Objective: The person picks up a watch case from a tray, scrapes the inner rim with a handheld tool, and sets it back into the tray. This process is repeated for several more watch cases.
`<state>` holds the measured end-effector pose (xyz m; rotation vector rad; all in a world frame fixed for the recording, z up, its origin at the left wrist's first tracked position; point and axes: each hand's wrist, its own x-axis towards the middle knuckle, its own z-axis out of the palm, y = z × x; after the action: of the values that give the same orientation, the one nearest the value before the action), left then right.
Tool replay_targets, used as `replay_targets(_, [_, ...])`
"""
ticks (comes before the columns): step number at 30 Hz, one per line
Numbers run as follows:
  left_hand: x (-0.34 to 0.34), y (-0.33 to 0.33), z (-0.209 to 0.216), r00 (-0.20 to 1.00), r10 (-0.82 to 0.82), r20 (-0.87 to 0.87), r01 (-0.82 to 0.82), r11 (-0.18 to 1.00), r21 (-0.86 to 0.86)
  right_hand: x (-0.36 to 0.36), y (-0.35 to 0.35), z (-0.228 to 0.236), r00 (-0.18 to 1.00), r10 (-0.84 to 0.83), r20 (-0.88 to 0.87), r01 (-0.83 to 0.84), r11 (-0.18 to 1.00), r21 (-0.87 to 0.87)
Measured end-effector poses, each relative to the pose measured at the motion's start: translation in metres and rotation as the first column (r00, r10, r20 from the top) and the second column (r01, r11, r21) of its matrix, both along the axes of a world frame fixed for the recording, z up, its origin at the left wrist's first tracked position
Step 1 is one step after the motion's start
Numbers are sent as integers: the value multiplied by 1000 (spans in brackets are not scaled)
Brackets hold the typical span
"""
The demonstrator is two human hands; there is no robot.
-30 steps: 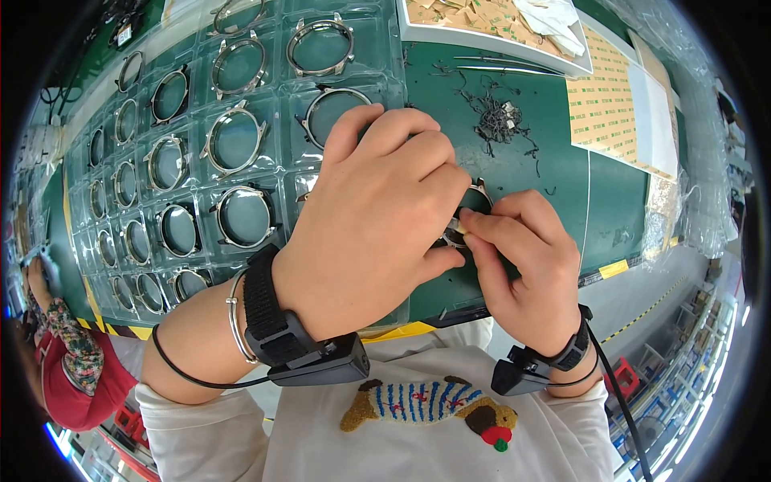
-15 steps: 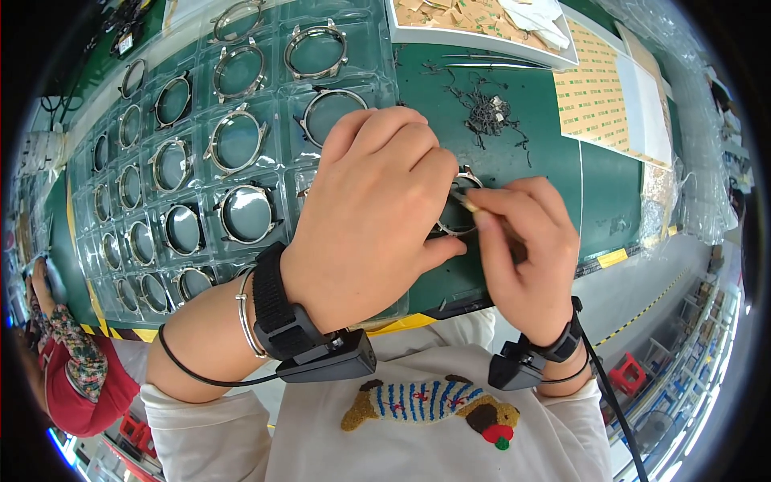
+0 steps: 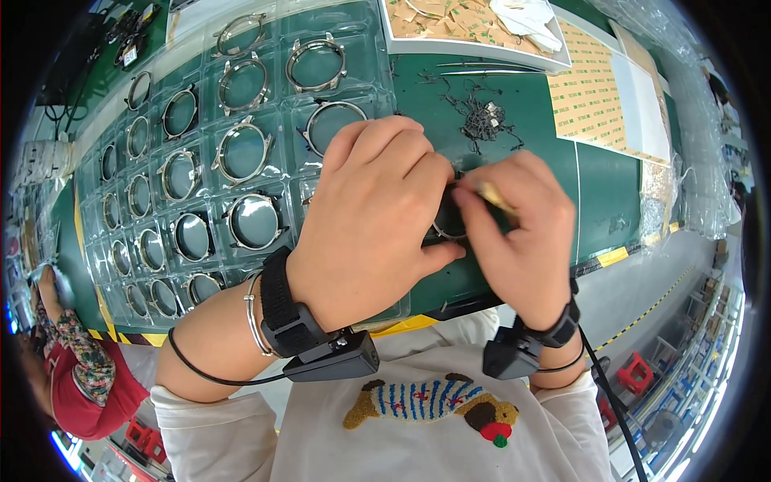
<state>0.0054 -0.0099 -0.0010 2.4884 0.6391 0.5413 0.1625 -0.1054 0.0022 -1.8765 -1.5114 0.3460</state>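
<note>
A round metal watch case (image 3: pixel 451 228) shows in part between my hands, just above the green table. My left hand (image 3: pixel 371 221) curls over its left side, back up, the thumb beside the lower rim; the fingertips on it are hidden. My right hand (image 3: pixel 526 233) pinches a slim yellowish tool (image 3: pixel 495 195), blurred by motion, and its fingertips reach over the right side of the case. The tool's tip cannot be seen. Left of my hands, a clear plastic tray (image 3: pixel 210 170) holds rows of similar watch cases (image 3: pixel 254 221).
Behind my right hand lies a heap of dark scraps (image 3: pixel 483 120) near thin metal tools (image 3: pixel 490 71). A white box (image 3: pixel 474 46) of tan paper pieces stands at the back, beside a patterned yellow sheet (image 3: pixel 590 96). Another person (image 3: pixel 88 381) sits at the far left.
My right hand has turned inward over the watch case, and the tool in it has swung up and to the right. My left hand stays nearly in place.
</note>
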Motion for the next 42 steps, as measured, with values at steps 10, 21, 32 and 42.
replay_targets(10, [-1, 1, 2, 1000, -15, -5, 15, 1000, 5, 40, 21, 7, 990, -89, -109, 90, 996, -4])
replay_targets(21, [-3, 2, 3, 998, -46, -30, 47, 999, 23, 49, -1, -6, 991, -111, -78, 106, 993, -56])
replay_targets(32, [-4, 3, 13, 999, -12, -45, 15, 998, 67, 43, -17, 9, 997, -68, -33, 63, 989, -130])
replay_targets(42, [-4, 4, 4, 979, -174, -103, 174, 985, -11, 28, -40, 25, 938, -318, -140, 269, 920, -286])
